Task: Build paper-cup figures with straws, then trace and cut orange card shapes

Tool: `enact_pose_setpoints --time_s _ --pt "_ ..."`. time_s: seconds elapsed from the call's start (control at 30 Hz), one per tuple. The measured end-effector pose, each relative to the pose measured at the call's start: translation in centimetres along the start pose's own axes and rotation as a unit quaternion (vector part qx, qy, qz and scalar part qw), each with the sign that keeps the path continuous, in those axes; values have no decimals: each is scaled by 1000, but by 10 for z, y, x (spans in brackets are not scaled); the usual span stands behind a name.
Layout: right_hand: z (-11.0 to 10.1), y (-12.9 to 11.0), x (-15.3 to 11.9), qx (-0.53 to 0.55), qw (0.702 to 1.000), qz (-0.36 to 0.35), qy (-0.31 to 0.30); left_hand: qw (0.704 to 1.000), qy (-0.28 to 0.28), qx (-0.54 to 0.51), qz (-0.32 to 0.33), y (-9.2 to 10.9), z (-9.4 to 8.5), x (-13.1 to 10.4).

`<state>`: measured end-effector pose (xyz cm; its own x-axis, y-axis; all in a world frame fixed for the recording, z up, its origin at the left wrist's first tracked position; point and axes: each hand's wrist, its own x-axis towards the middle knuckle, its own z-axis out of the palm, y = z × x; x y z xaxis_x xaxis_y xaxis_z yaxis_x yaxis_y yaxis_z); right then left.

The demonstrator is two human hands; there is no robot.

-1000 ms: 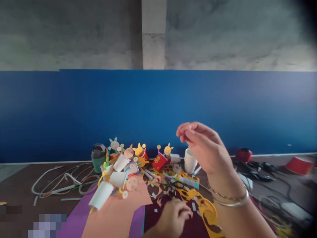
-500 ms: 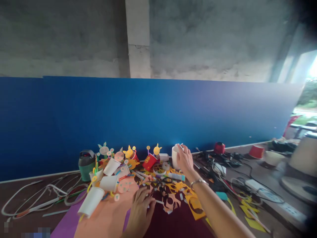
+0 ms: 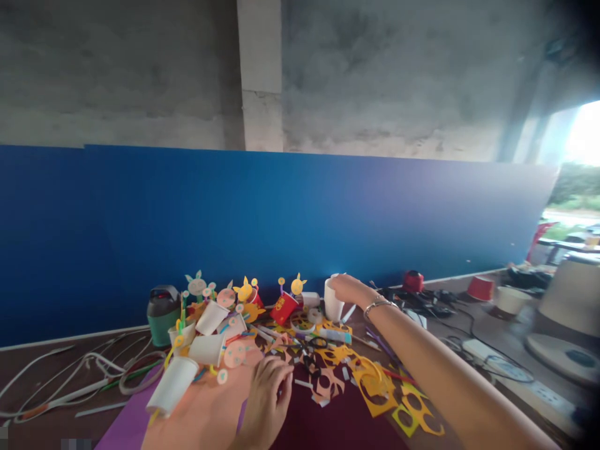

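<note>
Left hand (image 3: 268, 390), fingers curled, perhaps steadies dark sheet (image 3: 347, 422); one o'clock from it, right hand (image 3: 350, 289) at white cup (image 3: 333, 307); both grips unclear.

I see paper cups (image 3: 172, 385) left of the mug (image 3: 333, 307) and cables (image 3: 438, 307) right of it. Paper scraps (image 3: 364, 392) lie before it, the partition (image 3: 262, 212) behind.

Right forearm (image 3: 440, 359) enters from 4 o'clock, extended toward the view's centre; right hand (image 3: 350, 290) lies between 4 and 5 o'clock, back upward, fingers bent down, tips hidden. Left hand (image 3: 267, 390) sits between 6 and 7 o'clock, much nearer the body, fingers loosely curled toward 1 o'clock, gap visible beside the thumb.
</note>
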<state>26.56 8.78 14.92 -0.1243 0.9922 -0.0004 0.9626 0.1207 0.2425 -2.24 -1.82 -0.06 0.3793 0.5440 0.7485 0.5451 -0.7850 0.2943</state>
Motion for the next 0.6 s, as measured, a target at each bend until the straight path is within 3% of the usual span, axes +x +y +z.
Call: enact_pose_setpoints --time_s 0.23,0.33,0.43,0.53,0.57,0.6 --pt "-11 0 2 18 999 37 30 999 -3 -20 -28 -3 3 -2" --pt "-29 5 -4 35 993 61 90 999 4 -30 -46 -5 3 -2" --pt "-52 4 -23 54 977 76 192 996 18 -49 -73 -3 -1 0" --pt "-58 -29 -54 86 951 59 293 989 61 -78 -107 1 -5 6" --pt "-54 -48 -65 159 925 8 345 985 79 -90 -124 3 -5 9" --pt "-46 -68 -75 227 903 -57 359 980 93 -106 -144 5 -5 12"
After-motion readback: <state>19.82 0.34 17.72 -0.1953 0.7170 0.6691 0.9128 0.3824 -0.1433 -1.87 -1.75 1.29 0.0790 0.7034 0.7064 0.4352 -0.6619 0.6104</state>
